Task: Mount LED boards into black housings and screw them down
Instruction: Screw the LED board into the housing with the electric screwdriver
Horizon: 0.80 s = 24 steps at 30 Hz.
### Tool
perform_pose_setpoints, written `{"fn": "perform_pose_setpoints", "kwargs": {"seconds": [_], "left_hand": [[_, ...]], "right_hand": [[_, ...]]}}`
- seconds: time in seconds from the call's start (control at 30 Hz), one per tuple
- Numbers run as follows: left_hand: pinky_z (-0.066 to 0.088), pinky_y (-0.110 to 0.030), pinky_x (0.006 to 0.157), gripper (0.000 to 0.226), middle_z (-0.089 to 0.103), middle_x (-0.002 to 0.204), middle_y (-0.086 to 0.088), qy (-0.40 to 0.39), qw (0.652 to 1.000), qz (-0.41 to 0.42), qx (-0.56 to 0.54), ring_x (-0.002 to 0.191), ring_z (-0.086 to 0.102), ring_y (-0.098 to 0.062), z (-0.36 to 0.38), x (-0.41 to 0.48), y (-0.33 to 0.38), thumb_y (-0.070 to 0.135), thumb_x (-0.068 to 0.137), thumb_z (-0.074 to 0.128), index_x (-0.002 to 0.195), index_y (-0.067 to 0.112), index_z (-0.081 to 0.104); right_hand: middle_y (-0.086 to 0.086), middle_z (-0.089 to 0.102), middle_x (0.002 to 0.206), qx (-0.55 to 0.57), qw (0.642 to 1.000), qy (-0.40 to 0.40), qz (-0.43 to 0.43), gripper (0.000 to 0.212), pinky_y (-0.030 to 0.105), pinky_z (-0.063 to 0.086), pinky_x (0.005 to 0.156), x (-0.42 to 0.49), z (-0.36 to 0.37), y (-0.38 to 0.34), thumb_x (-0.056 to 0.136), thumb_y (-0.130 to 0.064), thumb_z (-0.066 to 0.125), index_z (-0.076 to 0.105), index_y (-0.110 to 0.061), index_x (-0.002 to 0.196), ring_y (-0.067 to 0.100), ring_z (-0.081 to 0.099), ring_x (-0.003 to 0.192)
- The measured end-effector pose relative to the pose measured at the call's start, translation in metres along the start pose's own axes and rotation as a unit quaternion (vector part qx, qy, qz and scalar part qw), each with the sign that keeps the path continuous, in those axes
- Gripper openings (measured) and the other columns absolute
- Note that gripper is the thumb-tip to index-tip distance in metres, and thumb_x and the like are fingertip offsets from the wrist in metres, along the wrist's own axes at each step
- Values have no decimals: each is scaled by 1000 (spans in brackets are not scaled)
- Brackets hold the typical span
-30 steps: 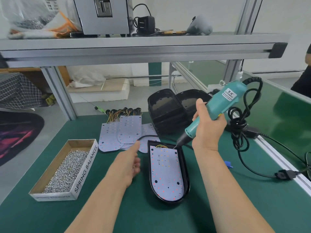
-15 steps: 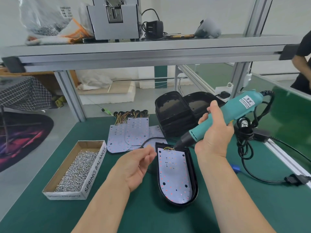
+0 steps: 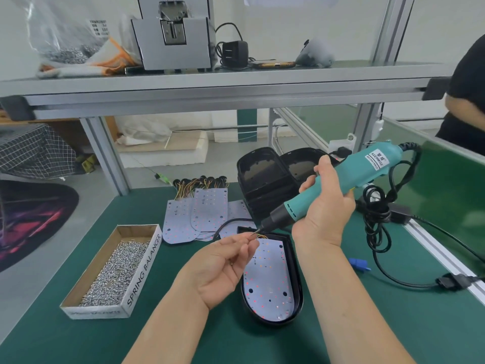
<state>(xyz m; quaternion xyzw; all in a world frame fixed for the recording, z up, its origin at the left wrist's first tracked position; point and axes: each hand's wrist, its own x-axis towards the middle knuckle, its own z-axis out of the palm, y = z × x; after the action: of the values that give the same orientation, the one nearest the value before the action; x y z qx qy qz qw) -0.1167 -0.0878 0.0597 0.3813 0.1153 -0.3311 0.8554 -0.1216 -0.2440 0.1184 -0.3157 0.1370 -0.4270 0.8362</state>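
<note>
Screwdriver [image 3: 341, 179], teal and corded, sits in your right hand [image 3: 325, 208], fingers wrapped round its barrel, bit slanting down toward the frame's centre. Your left hand [image 3: 220, 269] is palm up, thumb and forefinger pinched together at the bit tip; what they hold is too small to tell. Just below, at lower centre, the LED board [image 3: 270, 282] lies inside its black housing [image 3: 299, 285] on the green table [image 3: 393, 324]. The box of screws [image 3: 141, 271] stands at lower left.
</note>
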Motion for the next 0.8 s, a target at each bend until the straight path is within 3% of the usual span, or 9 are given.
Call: {"fn": "perform_pose_setpoints", "kwargs": {"seconds": [0.07, 0.2, 0.53, 0.8], "left_hand": [[55, -16, 49, 25, 72, 83, -21, -9, 1000, 7, 16, 66, 74, -19, -1, 2, -2, -13, 88, 55, 77, -9, 77], [56, -16, 51, 17, 73, 84, -21, -16, 999, 16, 22, 67, 74, -18, 0, 2, -5, -8, 69, 64, 78, -6, 78], [55, -15, 51, 23, 72, 81, -18, -31, 998, 6, 46, 64, 71, -15, -3, 3, -2, -7, 71, 64, 88, -4, 79], [56, -15, 54, 27, 72, 81, -18, -37, 995, 33, 89, 62, 69, -14, -3, 4, -6, -7, 68, 67, 91, -1, 80]], "right_hand": [[-10, 55, 56, -5, 1000, 1, -1, 23, 21, 43, 49, 0, -1, -1, 89, -18, 74, 52, -15, 83, 8, 48, 48], [-10, 54, 55, -7, 1000, 1, -1, 24, 21, 43, 49, 1, -4, -3, 89, -18, 74, 52, -15, 80, 8, 48, 48], [-8, 54, 58, -11, 1000, 6, 14, 25, 21, 44, 47, 3, -10, 0, 88, -19, 76, 52, -10, 89, 8, 50, 49], [-9, 55, 56, -20, 1000, -2, 5, 24, 21, 44, 47, 2, -11, -1, 88, -19, 76, 53, -13, 84, 8, 50, 48]]}}
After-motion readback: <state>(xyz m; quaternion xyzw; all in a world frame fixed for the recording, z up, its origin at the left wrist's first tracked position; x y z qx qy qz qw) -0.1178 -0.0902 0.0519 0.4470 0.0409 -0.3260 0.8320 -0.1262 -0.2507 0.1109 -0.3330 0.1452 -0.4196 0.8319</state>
